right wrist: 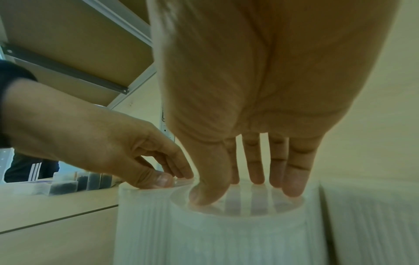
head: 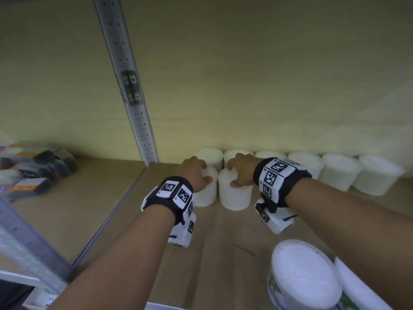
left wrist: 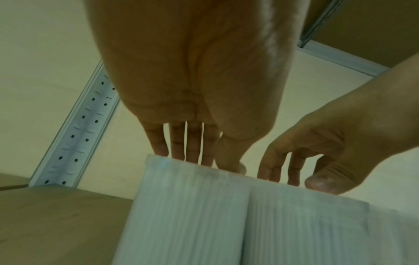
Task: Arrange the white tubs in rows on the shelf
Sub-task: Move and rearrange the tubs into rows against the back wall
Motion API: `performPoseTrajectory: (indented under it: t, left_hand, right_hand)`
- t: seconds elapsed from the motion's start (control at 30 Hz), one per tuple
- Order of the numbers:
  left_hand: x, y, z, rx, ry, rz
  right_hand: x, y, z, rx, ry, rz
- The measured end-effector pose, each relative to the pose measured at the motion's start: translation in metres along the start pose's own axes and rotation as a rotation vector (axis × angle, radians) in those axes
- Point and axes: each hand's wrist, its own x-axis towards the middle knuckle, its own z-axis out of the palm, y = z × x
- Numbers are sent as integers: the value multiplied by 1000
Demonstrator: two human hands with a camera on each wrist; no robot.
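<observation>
Several white tubs [head: 339, 173] stand in a row against the back wall of the wooden shelf [head: 207, 253]. In front of that row, two more white tubs sit side by side. My left hand [head: 204, 172] grips the left tub [head: 206, 193] from above, fingers over its far edge and thumb at the front. My right hand [head: 232, 175] holds the right tub [head: 234, 198] the same way. In the left wrist view my left hand [left wrist: 208, 161] meets the ribbed left tub [left wrist: 192, 215]. In the right wrist view my right hand [right wrist: 244, 193] sits on the right tub's [right wrist: 226, 233] recessed lid.
Two larger white-lidded containers [head: 304, 276] stand at the shelf's front right, under my right forearm. A perforated metal upright [head: 134, 108] borders the bay on the left. Beyond it, dark and orange packets [head: 33, 171] lie on the neighbouring shelf. Bare board lies in front of the tubs.
</observation>
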Motion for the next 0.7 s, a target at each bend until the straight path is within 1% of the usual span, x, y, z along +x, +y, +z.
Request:
performPoseTrajectory:
  t: [0.23,0.47,0.53,0.63,0.7]
  left_hand:
    - [0,-2,2,-30,12,-3]
    - [-2,-2,3,-53,26,9]
    - [-2,-2,4,-71,29,0]
    - [-2,-2,3,-74,38,3]
    - [-4,-1,2,-46,26,11]
  right_hand:
    - [2,5,2,74,-22,-10]
    - [0,7,0,165,-67,-69]
    - [-1,7,-1,195,-31,-69]
    - [-1,4,-3,133,77,-31]
    - [-1,1,-2,87,78,-14]
